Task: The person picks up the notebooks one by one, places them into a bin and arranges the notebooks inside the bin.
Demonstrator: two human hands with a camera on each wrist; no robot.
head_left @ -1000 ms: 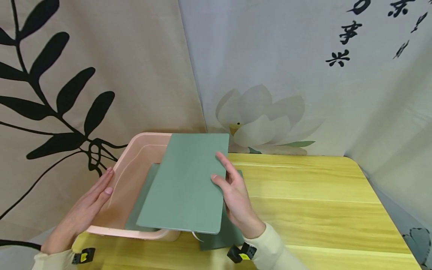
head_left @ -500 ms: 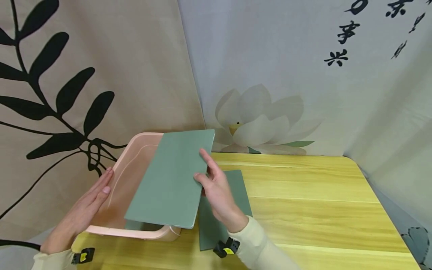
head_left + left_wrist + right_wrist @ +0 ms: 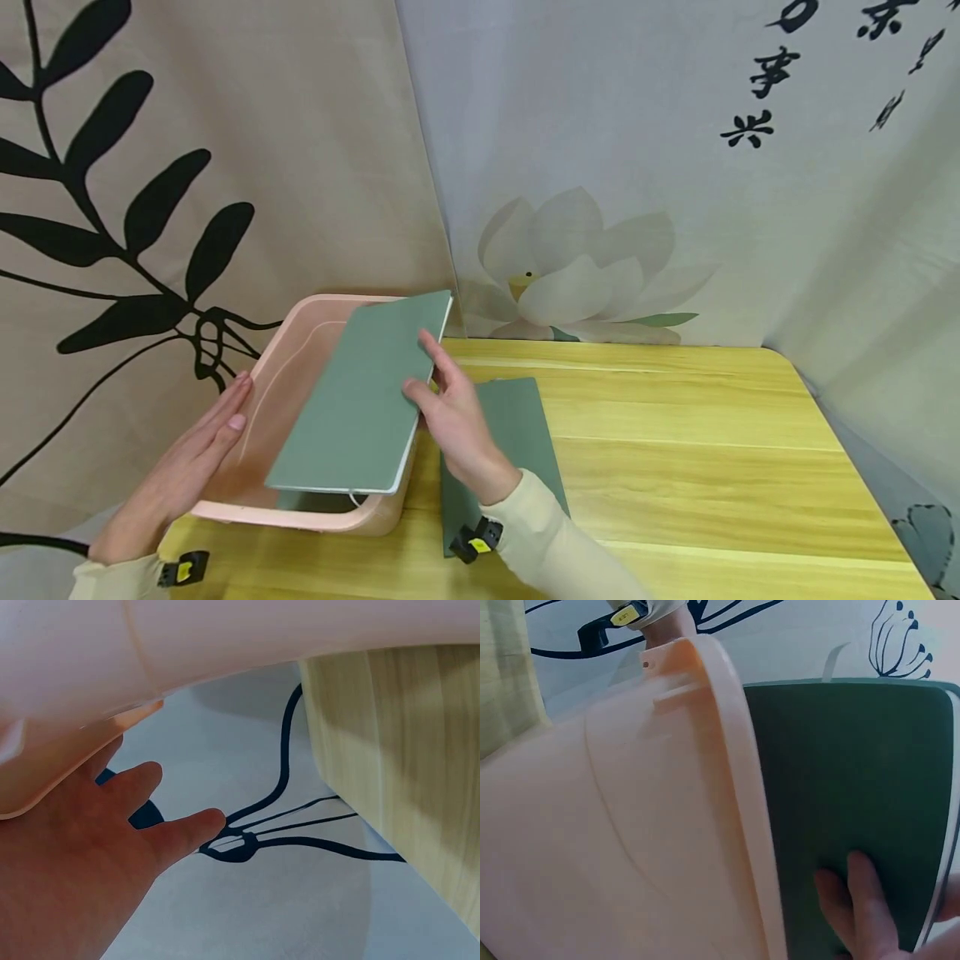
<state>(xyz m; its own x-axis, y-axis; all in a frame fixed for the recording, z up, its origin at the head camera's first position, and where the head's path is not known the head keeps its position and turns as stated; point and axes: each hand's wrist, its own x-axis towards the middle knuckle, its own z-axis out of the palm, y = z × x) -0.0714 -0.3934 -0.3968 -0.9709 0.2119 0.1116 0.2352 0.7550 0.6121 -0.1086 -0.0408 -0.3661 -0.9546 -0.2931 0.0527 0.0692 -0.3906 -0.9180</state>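
Note:
My right hand (image 3: 463, 433) grips a green notebook (image 3: 348, 400) by its right edge, thumb on top; in the right wrist view its fingers (image 3: 871, 904) spread on the underside. The notebook is tilted over the pink plastic bin (image 3: 288, 518), its right side higher. A thin white ribbon hangs from its near edge. My left hand (image 3: 187, 467) rests its straight fingers against the bin's left side; in the left wrist view, the bin wall (image 3: 225, 637) partly hides them. A dark green flat item (image 3: 311, 502) shows in the bin, mostly hidden under the notebook.
Another green notebook or folder (image 3: 517, 425) lies on the wooden table (image 3: 712, 450) right of the bin, partly behind my right arm. Curtains (image 3: 600, 150) with plant and flower prints hang behind the table. The bin stands at the table's left side.
My right hand has moved left with the notebook, which now tilts more over the bin. The green item on the table shows more. My left hand has stayed put.

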